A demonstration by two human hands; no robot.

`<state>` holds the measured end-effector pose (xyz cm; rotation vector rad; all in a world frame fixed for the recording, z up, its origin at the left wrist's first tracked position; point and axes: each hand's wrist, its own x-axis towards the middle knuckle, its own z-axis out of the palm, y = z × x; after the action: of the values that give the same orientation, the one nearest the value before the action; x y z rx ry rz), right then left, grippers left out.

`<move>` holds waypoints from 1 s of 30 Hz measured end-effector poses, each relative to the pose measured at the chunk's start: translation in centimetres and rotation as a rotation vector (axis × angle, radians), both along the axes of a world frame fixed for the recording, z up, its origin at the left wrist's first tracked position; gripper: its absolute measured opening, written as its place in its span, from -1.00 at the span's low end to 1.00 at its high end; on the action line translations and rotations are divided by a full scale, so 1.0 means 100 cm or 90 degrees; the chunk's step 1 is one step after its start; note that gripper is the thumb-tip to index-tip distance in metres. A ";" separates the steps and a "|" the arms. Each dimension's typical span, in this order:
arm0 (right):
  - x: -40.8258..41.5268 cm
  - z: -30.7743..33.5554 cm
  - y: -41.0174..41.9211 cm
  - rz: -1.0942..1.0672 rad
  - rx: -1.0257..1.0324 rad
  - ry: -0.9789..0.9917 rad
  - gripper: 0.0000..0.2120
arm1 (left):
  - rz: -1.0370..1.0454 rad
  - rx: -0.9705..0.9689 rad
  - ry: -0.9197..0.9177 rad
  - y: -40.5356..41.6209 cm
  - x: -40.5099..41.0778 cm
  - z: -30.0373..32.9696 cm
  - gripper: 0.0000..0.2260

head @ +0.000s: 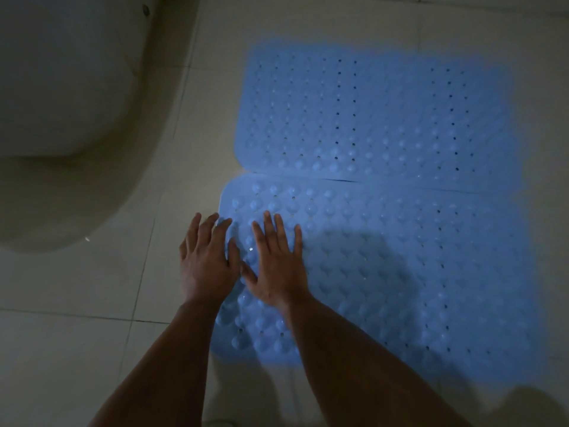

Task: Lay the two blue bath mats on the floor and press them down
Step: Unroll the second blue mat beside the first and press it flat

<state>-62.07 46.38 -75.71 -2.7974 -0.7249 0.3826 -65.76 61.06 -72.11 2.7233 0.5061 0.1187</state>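
Two blue bath mats with bumps and small holes lie flat on the tiled floor, one behind the other. The far mat [378,115] meets the near mat [415,272] along a seam, slightly overlapping at the right. My left hand [206,260] lies flat with straight fingers over the near mat's left edge, partly on the tile. My right hand [277,263] presses flat on the near mat just to its right, fingers spread. Both thumbs nearly touch.
A white toilet bowl [61,118] stands at the left, its base close to the mats' left edges. Pale floor tiles [77,334] surround the mats. The light is dim, and a shadow falls on the near mat's middle.
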 end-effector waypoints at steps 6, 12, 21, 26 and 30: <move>0.026 0.044 -0.012 0.004 0.067 0.166 -0.34 | 0.050 -0.023 -0.020 -0.013 -0.008 0.031 -0.60; 0.073 0.080 -0.091 -0.142 0.137 0.121 -0.56 | -0.098 -0.011 -0.010 -0.072 0.008 0.021 -0.57; 0.076 0.067 -0.186 -0.228 0.159 -0.009 -0.69 | -0.280 0.045 0.077 -0.181 0.033 -0.029 -0.41; 0.079 0.052 -0.208 -0.219 0.165 -0.032 -0.68 | -0.282 0.108 0.109 -0.200 0.036 -0.041 -0.33; 0.081 0.042 -0.213 -0.229 0.180 -0.053 -0.64 | -0.282 0.104 0.104 -0.200 0.036 -0.041 -0.34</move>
<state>-53.94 25.05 -71.51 -2.6087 -0.2526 0.0890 -62.16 41.11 -76.17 2.9451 -0.0784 -0.1866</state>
